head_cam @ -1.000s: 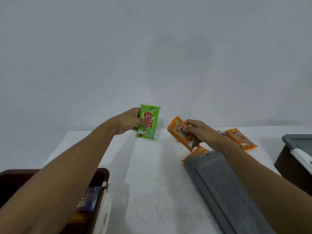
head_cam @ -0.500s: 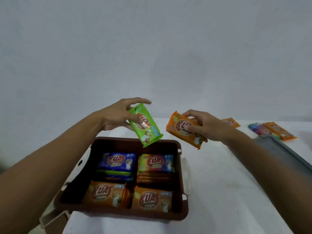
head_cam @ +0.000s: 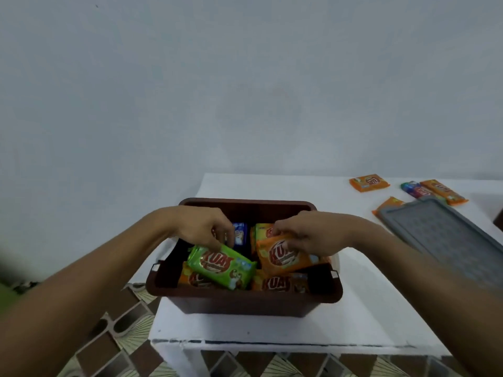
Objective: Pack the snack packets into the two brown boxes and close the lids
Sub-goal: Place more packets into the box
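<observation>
An open brown box stands on the left end of the white table, with several snack packets stacked inside. My left hand is over the box's left half, fingers gripping a green packet that lies tilted on the packets below. Over the right half, my right hand grips an orange packet at its far edge. A blue packet shows between my hands at the back of the box.
A grey lid lies on the table to the right. Beyond it lie loose packets: an orange packet, another orange packet, a blue-red packet and one orange packet partly under the lid. Patterned floor tiles lie below the table's left and front edges.
Both hands have come down from above the box into it, carrying the green and orange packets onto the stacks. The view has swung left and down onto the box.
</observation>
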A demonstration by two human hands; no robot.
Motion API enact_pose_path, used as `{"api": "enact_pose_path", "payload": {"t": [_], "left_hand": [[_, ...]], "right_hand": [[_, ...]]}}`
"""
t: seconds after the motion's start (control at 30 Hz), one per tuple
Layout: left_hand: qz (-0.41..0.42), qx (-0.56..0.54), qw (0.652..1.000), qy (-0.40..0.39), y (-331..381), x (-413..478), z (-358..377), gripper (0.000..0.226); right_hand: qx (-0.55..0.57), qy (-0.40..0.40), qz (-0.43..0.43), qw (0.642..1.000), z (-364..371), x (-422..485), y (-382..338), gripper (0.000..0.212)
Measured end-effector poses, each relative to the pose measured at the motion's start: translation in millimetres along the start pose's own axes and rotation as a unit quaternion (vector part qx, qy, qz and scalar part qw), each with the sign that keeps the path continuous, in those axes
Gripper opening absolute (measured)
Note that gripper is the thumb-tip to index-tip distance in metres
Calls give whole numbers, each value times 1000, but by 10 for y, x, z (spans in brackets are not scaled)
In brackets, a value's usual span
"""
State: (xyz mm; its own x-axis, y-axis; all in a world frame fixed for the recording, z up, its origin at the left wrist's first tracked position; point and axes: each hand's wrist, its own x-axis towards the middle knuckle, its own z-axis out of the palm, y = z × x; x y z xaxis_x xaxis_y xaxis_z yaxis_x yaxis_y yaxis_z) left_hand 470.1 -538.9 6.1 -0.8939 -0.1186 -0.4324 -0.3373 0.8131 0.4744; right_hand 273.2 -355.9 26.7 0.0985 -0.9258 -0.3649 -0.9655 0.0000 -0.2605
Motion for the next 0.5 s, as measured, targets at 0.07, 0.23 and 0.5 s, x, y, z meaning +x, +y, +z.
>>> {"api": "enact_pose_path", "payload": {"t": [0.07, 0.23, 0.5], "left_hand": [[-22, 70, 997, -9, 24, 41, 68, 16], [-63, 132, 988, -38, 50, 21, 169, 33], [-87, 177, 976, -90, 62, 1, 104, 31]], "right_hand": [[15, -22, -7, 1000, 103, 28, -59, 25], [-128, -49, 10, 991, 388, 88, -140, 34], [-136, -44, 3, 990, 401, 81, -90, 39]]}}
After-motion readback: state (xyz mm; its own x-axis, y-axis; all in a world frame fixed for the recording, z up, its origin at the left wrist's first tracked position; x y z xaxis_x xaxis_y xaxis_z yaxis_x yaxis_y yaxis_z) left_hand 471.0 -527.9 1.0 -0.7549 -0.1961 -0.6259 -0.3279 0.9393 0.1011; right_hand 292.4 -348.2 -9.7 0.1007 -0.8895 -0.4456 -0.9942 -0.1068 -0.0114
